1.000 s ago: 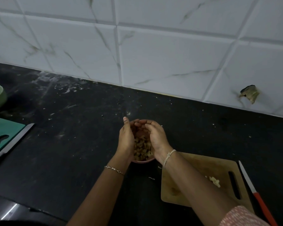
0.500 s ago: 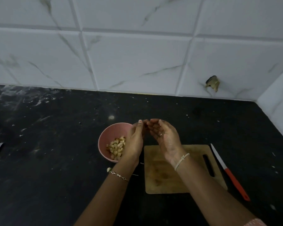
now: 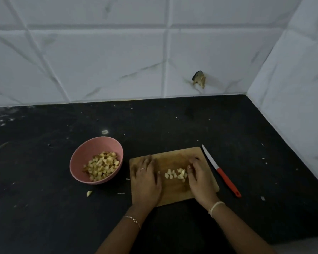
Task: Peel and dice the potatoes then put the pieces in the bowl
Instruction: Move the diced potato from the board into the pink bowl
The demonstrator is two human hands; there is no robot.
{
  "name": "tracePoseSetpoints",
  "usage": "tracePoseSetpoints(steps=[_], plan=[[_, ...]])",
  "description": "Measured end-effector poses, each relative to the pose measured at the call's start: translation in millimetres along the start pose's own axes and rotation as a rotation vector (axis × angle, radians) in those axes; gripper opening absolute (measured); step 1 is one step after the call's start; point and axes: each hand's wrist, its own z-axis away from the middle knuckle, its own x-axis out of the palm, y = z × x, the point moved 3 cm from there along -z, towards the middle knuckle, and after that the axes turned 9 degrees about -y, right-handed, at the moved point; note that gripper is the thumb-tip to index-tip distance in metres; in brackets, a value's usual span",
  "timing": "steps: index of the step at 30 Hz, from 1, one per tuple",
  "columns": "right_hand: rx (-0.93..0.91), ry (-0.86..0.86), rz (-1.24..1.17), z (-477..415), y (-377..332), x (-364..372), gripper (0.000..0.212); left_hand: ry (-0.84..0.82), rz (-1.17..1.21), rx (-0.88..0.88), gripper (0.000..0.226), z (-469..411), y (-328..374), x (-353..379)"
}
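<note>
Potato dice (image 3: 176, 174) sit on the board (image 3: 173, 192) between my left hand (image 3: 148, 177) and right hand (image 3: 200, 179). Both lie flat, fingers straight.

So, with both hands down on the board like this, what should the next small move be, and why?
Probably sweep the left hand and right hand together to cup the diced potato pieces lying between them on the wooden cutting board. The knife lies aside, and the pink bowl already holds dice, so these look due for transfer.
</note>
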Motion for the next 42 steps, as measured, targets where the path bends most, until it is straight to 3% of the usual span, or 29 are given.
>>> tracePoseSetpoints(steps=[4,8,15,20,23,27,32,37,42], plan=[[-0.113,-0.082,0.271,10,1,19,0.046,-0.008,-0.073,0.062,0.045,-5,1,1],[-0.208,-0.154,0.341,5,-9,34,0.048,-0.036,-0.114,0.093,0.046,-10,1,1],[-0.377,-0.101,0.377,-6,-17,31,0.021,-0.026,-0.102,0.02,0.047,-6,1,5],[-0.363,-0.13,0.369,-14,-15,19,0.009,-0.005,-0.1,0.016,0.046,-5,0,5],[-0.325,-0.072,0.232,-17,-9,5,0.008,0.0,-0.096,0.01,0.046,-6,0,5],[-0.358,-0.063,0.26,-18,-7,-14,0.021,-0.003,-0.092,0.01,0.046,-6,0,4],[-0.444,-0.468,0.673,-6,-6,0,0.052,0.002,-0.094,0.009,0.046,-5,1,5],[-0.365,-0.62,0.878,1,-15,4,0.076,-0.005,-0.098,0.008,0.047,-4,2,4],[-0.423,-0.594,0.938,2,-23,0,0.068,0.0,-0.092,0.006,0.046,-5,1,5]])
